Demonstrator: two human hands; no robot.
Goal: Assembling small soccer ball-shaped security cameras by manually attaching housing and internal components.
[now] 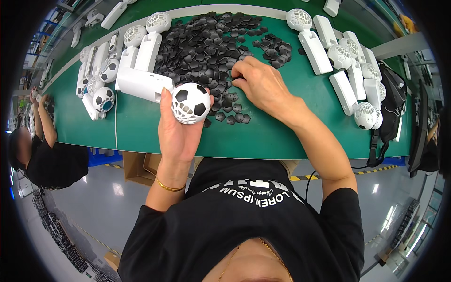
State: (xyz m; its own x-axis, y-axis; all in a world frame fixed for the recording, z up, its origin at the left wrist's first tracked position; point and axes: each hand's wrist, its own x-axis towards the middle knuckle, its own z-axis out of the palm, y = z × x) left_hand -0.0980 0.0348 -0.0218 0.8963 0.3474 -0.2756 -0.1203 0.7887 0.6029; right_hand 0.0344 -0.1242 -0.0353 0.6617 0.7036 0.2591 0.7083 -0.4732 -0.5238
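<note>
My left hand (181, 138) is closed around a white device with a football-patterned ball head (190, 103). Black pentagons fill some of the ball's panels, while its lower part shows open white lattice. The device's long white body (145, 84) points off to the left, over the table. My right hand (263, 87) is at the right edge of a big heap of black pentagonal pieces (202, 47). Its thumb and forefinger pinch together on what looks like one dark piece, mostly hidden by the fingers.
More white ball-headed devices (109, 70) lie in a group on the left of the green table (282, 136), and others (339, 57) on the right. A black bag (392, 101) hangs by the right edge. Another person (47, 155) works at far left. A cardboard box (136, 167) stands below the table.
</note>
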